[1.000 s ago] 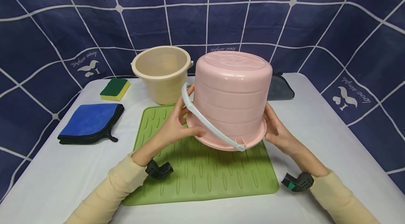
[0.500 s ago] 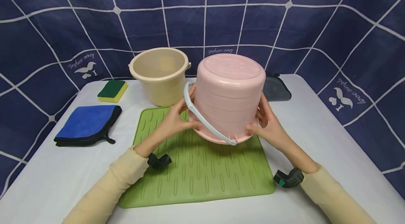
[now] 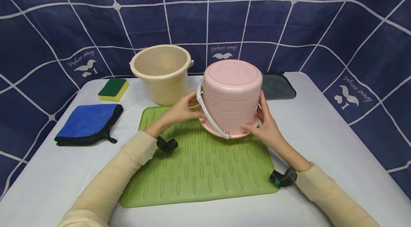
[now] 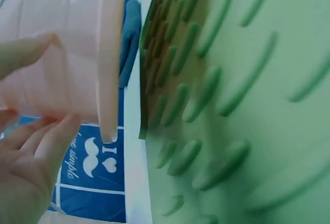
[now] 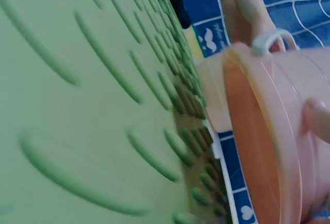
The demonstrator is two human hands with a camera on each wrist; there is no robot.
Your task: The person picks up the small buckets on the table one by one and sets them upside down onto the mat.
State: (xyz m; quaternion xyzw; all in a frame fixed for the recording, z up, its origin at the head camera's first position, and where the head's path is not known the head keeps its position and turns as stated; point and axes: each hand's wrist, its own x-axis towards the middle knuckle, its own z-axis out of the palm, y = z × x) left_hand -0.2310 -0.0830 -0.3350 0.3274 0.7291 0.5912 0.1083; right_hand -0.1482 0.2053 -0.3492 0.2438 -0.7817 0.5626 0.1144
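Observation:
A pink bucket is upside down above the back part of a green ribbed mat, its base facing up and slightly tilted. Its pale grey handle hangs across the left front. My left hand holds the bucket's left side near the rim, partly behind the handle. On the other side my right hand grips it, thumb on the front wall and fingers round the right side. The right wrist view shows the bucket's rim raised off the mat, with part of the hollow inside visible.
Behind the mat, to the left, a beige bucket stands upright. A green and yellow sponge and a folded blue cloth with black edging lie at the left. A dark grey flat item lies at the back right of the white table.
The pink bucket has moved away from me toward the back of the mat, with both hands holding it. My right thumb has come round onto its front wall.

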